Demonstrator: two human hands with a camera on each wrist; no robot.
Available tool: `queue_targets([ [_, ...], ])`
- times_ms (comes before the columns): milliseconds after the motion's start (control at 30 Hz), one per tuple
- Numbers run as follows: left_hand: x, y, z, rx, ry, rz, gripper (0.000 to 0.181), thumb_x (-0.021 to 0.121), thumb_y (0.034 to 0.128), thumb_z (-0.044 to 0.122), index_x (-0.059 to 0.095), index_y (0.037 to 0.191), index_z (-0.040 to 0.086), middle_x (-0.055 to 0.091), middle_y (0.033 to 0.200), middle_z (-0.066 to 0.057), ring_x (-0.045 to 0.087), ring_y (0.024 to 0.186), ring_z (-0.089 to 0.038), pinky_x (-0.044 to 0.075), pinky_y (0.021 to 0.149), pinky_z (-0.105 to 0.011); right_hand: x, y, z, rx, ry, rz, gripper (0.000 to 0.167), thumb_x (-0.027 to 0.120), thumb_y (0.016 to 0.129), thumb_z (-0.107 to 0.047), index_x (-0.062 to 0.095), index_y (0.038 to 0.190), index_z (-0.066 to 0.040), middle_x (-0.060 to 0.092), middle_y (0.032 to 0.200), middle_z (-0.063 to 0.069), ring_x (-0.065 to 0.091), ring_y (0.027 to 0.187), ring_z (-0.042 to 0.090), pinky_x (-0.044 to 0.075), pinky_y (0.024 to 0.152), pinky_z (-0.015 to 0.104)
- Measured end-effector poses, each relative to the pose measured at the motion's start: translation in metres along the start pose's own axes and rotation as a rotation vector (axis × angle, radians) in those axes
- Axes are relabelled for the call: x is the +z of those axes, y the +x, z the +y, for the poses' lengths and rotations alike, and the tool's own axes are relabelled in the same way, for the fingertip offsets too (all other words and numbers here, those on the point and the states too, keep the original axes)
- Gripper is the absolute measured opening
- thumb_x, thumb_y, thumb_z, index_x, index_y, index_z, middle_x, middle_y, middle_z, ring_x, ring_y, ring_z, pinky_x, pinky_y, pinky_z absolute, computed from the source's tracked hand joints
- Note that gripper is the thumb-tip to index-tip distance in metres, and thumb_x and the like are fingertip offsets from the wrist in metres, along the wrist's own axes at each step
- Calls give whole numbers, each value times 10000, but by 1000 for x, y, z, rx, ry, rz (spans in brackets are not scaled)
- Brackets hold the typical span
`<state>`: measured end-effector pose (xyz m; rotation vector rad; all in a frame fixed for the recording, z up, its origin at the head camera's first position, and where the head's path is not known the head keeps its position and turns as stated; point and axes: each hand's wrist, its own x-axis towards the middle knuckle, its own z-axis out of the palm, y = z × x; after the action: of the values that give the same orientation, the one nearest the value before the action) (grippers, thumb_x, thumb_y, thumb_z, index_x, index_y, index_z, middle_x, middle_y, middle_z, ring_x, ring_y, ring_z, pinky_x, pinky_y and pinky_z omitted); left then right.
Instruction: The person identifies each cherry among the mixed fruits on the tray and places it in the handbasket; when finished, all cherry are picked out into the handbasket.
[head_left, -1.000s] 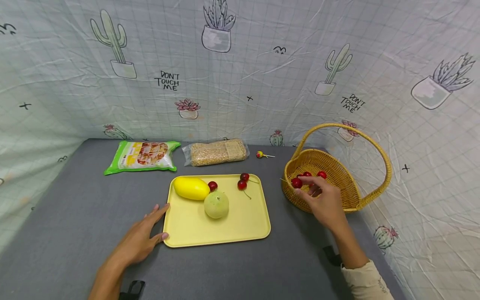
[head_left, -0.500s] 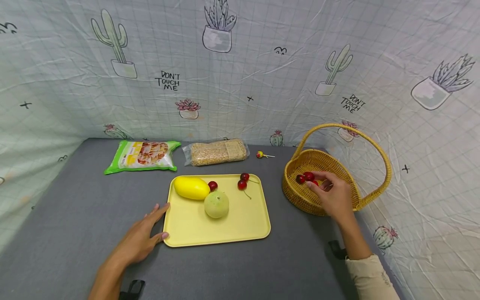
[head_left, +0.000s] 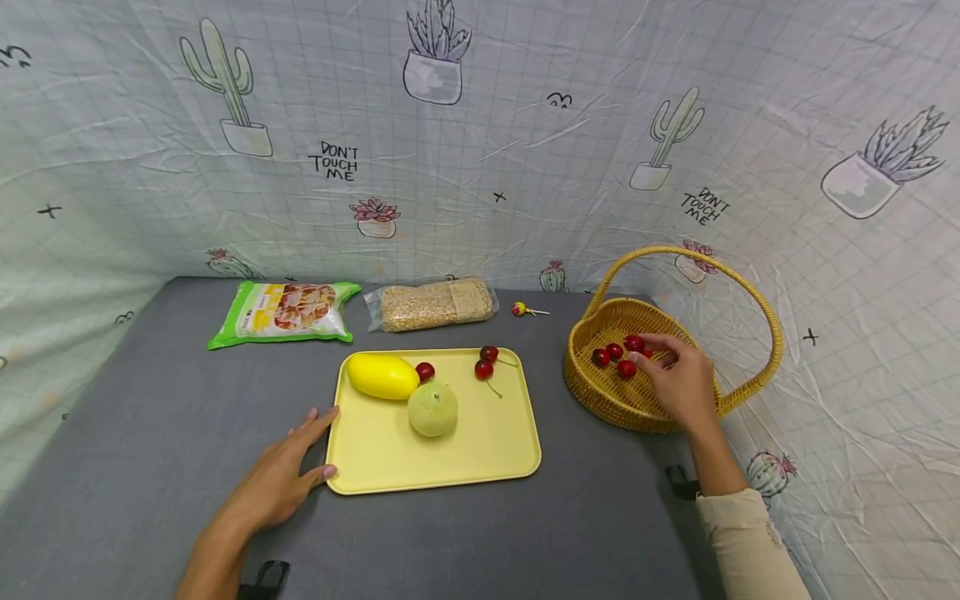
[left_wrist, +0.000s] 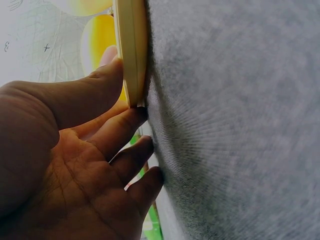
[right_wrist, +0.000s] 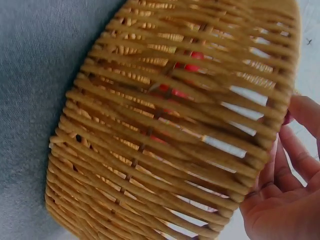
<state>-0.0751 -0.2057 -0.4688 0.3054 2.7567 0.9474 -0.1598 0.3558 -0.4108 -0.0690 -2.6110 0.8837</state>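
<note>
In the head view my right hand (head_left: 678,383) is inside the wicker basket (head_left: 600,400), pinching a red cherry (head_left: 633,342) between thumb and fingertips. Several other cherries, one of them a dark cherry (head_left: 601,357), lie on the basket's floor beside it. The right wrist view shows mostly the woven basket side (right_wrist: 150,125), which hides much of the cherries. My left hand (head_left: 277,475) rests at the left edge of the yellow tray (head_left: 435,475), fingers fairly straight, thumb and fingertips touching its rim. On the tray are a yellow oval fruit (head_left: 383,377), a round green fruit (head_left: 432,410) and three cherries.
Behind the tray lie a green-edged snack bag (head_left: 288,312), a clear packet of grain (head_left: 435,305) and a small lollipop (head_left: 528,309). The basket's tall handle (head_left: 776,333) arches up beside my right hand. A patterned cloth (head_left: 480,150) hangs behind the grey table (head_left: 420,542).
My right hand has moved from the basket's left rim, where it held a cherry, rightward and deeper over the basket, exposing more cherries. My left hand and the tray stay put.
</note>
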Motion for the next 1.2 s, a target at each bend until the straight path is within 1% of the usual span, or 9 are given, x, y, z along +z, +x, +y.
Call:
queue_targets([
  [133,0,0,0,3,1,-1,838,803,944,182,366,1656,106,306,1675,-353,317,1491,-651,292,1156,-818,-1,5,5,15,-17,-15,323,804,974,-307,778,1235,-117,778,1086,146,575,681,179,437,522,228],
  [267,0,0,-1,8,0,2,838,802,944,176,366,1656,105,308,1673,-356,320,1489,-652,297,1154,-817,-1,10,9,47,-32,-32,350,790,984,-335,772,1258,-118,785,1138,155,598,755,188,460,583,225],
  [367,0,-1,-1,12,-6,5,834,801,943,167,369,1653,101,312,1672,-354,321,1496,-642,292,1167,-806,-2,16,12,69,-39,-47,366,784,987,-347,766,1272,-116,790,1164,156,614,789,195,473,593,226],
  [500,1,-1,0,13,-14,7,831,801,941,159,373,1651,98,317,1674,-347,319,1513,-617,280,1189,-790,0,24,16,79,-39,-60,375,779,991,-349,761,1277,-106,791,1172,166,626,807,236,472,581,242],
  [733,0,-1,0,12,-13,2,834,803,941,173,372,1652,102,314,1676,-346,312,1519,-611,271,1192,-788,5,38,22,132,-38,-83,386,766,1000,-361,752,1291,-109,785,1183,152,647,908,257,499,646,257],
  [867,1,-1,0,10,-16,0,834,803,940,165,373,1651,100,315,1677,-344,309,1524,-606,268,1198,-785,11,46,25,154,-37,-97,398,763,1003,-350,745,1305,-91,775,1199,170,634,889,250,489,645,270],
  [967,1,-1,0,6,-16,-4,834,801,943,169,369,1654,101,308,1680,-344,305,1525,-608,264,1198,-788,14,52,28,163,-39,-107,405,764,1003,-342,739,1311,-79,765,1210,185,650,903,270,494,654,283],
  [1100,0,0,0,3,-7,-5,839,799,948,186,360,1658,106,302,1681,-346,303,1518,-619,266,1187,-798,18,59,32,159,-51,-116,403,754,1010,-332,730,1310,-64,751,1210,201,679,998,327,512,736,305],
  [1200,0,-1,0,8,-8,0,834,799,947,176,365,1656,102,310,1678,-345,310,1517,-616,272,1187,-795,20,63,36,152,-57,-108,384,755,1011,-308,733,1302,-58,753,1199,204,689,1028,352,524,773,327],
])
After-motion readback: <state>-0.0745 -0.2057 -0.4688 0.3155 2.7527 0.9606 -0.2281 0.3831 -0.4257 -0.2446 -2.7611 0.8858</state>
